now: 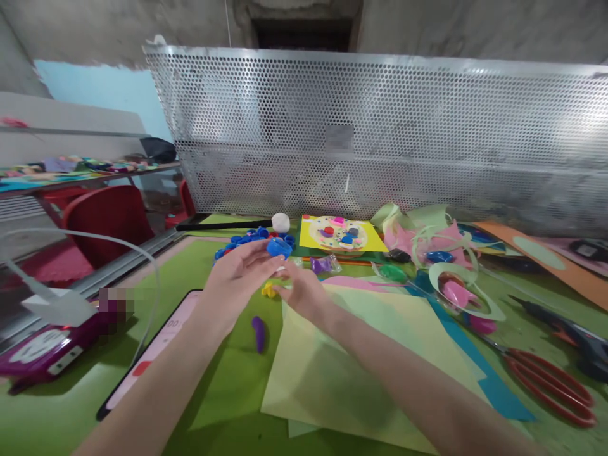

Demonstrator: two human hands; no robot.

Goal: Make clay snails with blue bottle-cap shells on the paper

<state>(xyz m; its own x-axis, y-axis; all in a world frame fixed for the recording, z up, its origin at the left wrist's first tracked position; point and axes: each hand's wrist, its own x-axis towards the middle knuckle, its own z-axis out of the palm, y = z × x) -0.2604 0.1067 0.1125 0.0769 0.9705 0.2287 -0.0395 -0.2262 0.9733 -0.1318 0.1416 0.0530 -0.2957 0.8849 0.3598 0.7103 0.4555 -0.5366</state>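
Note:
Above the table, my left hand [237, 272] is closed around a small, glossy, round blue piece [278, 247], held between thumb and fingers. Whether it is a bottle cap or modelling clay is not clear. Close beside it, my right hand [306, 294] has its fingers bent together just under the blue piece; something whitish shows at the fingertips, too small to name. A yellow piece of clay [269, 290] lies below the hands, and a curved purple roll of clay [258, 334] rests nearer to me. Behind my left hand is a pile of blue caps [244, 239].
A white ball [280, 222] and a decorated yellow card [342, 234] stand farther back. Pale green paper sheets [375, 367] lie under my right arm. Red-handled scissors [551, 386] and a glue gun [570, 329] are at right. A phone [156, 348] and purple power strip [57, 342] lie left.

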